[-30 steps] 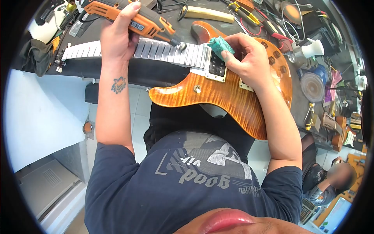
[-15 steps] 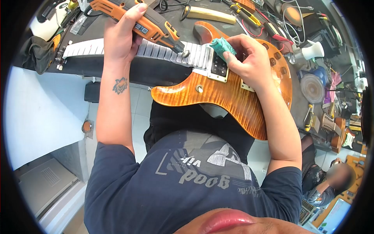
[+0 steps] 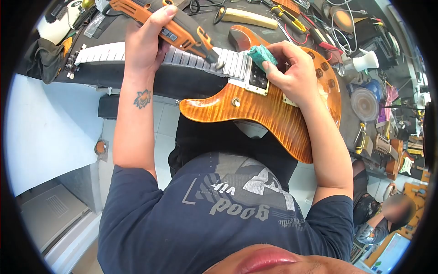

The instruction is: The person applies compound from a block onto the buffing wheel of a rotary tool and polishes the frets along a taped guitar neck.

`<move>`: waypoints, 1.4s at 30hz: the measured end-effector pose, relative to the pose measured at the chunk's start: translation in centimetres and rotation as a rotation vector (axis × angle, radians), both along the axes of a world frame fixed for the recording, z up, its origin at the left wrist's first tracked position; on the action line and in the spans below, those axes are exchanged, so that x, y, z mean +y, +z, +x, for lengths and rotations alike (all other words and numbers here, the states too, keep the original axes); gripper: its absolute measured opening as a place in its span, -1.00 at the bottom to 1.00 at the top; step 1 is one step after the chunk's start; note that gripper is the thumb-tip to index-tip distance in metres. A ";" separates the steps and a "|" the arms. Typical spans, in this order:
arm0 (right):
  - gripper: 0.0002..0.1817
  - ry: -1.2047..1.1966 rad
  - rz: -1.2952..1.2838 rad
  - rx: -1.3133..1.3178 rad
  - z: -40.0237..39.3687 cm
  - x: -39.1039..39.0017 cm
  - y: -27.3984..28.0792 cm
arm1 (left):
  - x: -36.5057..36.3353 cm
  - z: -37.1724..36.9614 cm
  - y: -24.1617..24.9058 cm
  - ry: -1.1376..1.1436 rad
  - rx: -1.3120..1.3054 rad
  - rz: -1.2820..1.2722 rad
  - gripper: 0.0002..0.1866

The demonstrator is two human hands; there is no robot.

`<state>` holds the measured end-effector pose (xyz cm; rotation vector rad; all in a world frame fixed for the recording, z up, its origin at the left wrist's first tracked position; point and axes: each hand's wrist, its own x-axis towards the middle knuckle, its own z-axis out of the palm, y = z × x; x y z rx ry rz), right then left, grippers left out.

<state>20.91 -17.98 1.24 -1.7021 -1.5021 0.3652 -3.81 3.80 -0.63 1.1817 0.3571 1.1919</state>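
My left hand (image 3: 148, 43) is wrapped round an orange and black rotary tool (image 3: 185, 34), thumb along its top. A small rounded tip (image 3: 220, 65) on the tool is at the guitar's fretboard near the body; whether it touches is hard to tell. The fretboard (image 3: 100, 53) looks whitish between dark fret lines. My right hand (image 3: 294, 68) pinches a crumpled turquoise wad (image 3: 261, 55) just beside the end of the neck, above a black pickup. The electric guitar (image 3: 255, 107) has a glossy amber striped top and lies face up, its body overhanging my lap.
Behind the guitar on the dark bench (image 3: 255, 32) lie a yellow bar-shaped tool (image 3: 248, 17), a yellow and black hand tool (image 3: 289, 18), and several cables. A white cup-shaped object (image 3: 366, 59) and a round clear container (image 3: 365, 102) stand right. Another person (image 3: 376, 214) sits at lower right.
The guitar appears shifted very slightly right in view. My left hand and the rotary tool have edged right and slightly down; the tip now looks blurred. My right hand keeps its place on the wad.
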 end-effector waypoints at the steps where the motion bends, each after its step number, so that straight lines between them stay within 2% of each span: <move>1: -0.69 0.002 0.004 -0.002 -0.1 0.0 -0.1 | 0.1 -0.1 -0.2 0.006 0.001 -0.013 -0.71; 16: -0.68 -0.001 0.002 0.030 0.0 0.1 -0.3 | -0.1 -0.5 -0.2 -0.006 0.035 -0.008 -0.63; 19: -0.68 -0.003 -0.004 -0.019 0.1 0.1 -0.1 | -1.2 0.6 0.6 0.059 -0.005 -0.002 -0.65; 22: -0.67 -0.003 -0.002 -0.026 0.1 0.1 -0.1 | -1.1 0.6 0.9 0.146 0.157 -0.161 -0.71; 26: -0.67 -0.003 -0.022 0.001 0.2 0.1 -0.2 | -0.4 1.3 0.6 0.200 0.132 -0.149 -0.74; 27: -0.67 -0.001 -0.026 0.022 0.2 0.1 -0.4 | -0.3 1.3 0.9 0.172 0.070 -0.221 -0.75; 30: -0.67 0.025 -0.056 0.074 0.6 0.8 -0.1 | 0.2 0.1 1.1 0.223 0.099 -0.171 -0.76; 31: -0.67 0.038 -0.072 0.093 0.5 1.0 -0.1 | 1.3 -0.6 0.7 0.137 0.053 -0.111 -0.67; 36: -0.65 0.000 -0.119 0.095 0.1 2.4 0.7 | 0.3 0.1 0.4 0.187 0.097 -0.095 -0.71; 42: -0.61 -0.040 0.004 -0.015 -0.2 4.5 0.2 | 0.8 0.2 0.4 0.165 0.109 -0.139 -0.71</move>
